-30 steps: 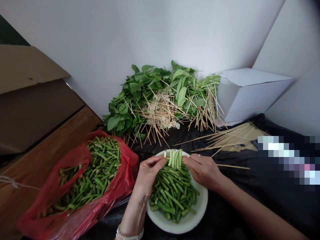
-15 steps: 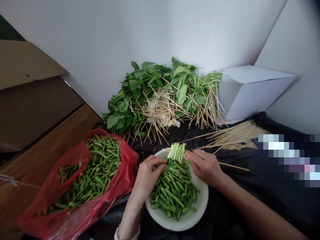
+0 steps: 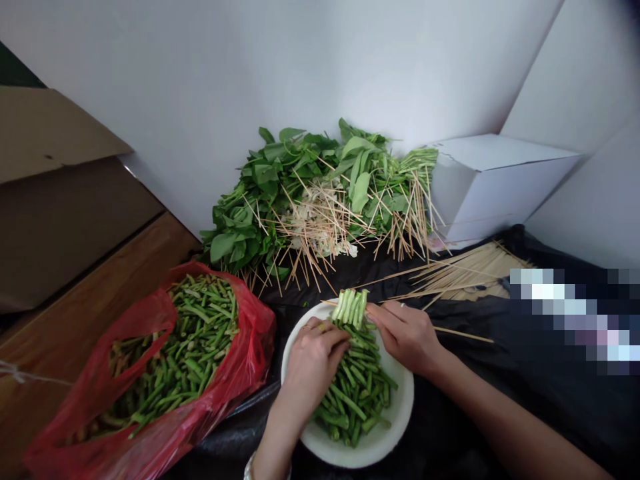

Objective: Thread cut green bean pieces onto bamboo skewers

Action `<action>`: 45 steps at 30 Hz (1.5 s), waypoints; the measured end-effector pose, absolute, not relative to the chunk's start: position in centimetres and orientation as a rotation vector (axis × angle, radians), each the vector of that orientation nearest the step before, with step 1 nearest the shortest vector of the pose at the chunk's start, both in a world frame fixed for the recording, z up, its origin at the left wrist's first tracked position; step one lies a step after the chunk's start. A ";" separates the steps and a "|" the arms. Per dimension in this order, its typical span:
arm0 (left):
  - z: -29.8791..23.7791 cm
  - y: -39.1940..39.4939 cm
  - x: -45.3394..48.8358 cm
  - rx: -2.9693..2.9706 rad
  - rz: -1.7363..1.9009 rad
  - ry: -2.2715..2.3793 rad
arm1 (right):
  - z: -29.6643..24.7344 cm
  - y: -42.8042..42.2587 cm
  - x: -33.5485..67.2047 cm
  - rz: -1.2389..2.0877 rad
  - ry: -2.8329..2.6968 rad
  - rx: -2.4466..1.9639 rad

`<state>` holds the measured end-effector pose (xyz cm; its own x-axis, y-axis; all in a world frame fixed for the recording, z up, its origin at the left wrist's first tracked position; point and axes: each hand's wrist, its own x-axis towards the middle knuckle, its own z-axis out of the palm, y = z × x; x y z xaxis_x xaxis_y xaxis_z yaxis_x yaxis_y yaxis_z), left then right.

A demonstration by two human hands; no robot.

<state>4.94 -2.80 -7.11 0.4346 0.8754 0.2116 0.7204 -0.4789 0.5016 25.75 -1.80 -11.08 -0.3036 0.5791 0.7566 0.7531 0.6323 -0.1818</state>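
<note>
My right hand (image 3: 406, 333) is closed round a thin wooden skewer (image 3: 465, 334), pinching it close to a row of pale green cut bean pieces (image 3: 350, 308) threaded side by side. The skewer's tip sticks out to the left of the row. Below it, a white bowl (image 3: 407, 407) holds a heap of cut green beans (image 3: 353, 393). My left hand (image 3: 317, 357) reaches over the bowl's left side, its fingers bent together down at the heap. What lies between those fingertips is hidden.
A red plastic bag (image 3: 257, 333) full of cut beans stands at the left. Behind lie skewered leafy greens (image 3: 265, 173) and pale skewered pieces (image 3: 320, 213). Loose skewers (image 3: 465, 267) and a white box (image 3: 500, 187) are at the right. Black sheeting (image 3: 450, 427) covers the surface.
My left hand has moved from beside the skewered row down and right onto the bean heap. My right hand still holds the skewer in nearly the same place. The view has shifted slightly.
</note>
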 end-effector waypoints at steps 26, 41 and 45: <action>-6.4 -1.5 3.3 0.711 1.280 1.083 | -10.3 -2.0 25.6 -0.328 -2.071 -0.979; -6.3 -1.4 3.8 0.802 1.270 1.160 | -10.4 -2.0 25.7 -0.278 -2.103 -0.981; -6.5 -1.4 3.9 0.746 1.325 1.117 | -10.2 -2.0 25.6 -0.294 -2.102 -0.994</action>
<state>3.90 -1.42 -6.49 -0.1057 0.9743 -0.1990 -0.3605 0.1490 0.9208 25.61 -2.03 -10.24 -0.3929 0.5561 0.7324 0.7355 0.6681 -0.1127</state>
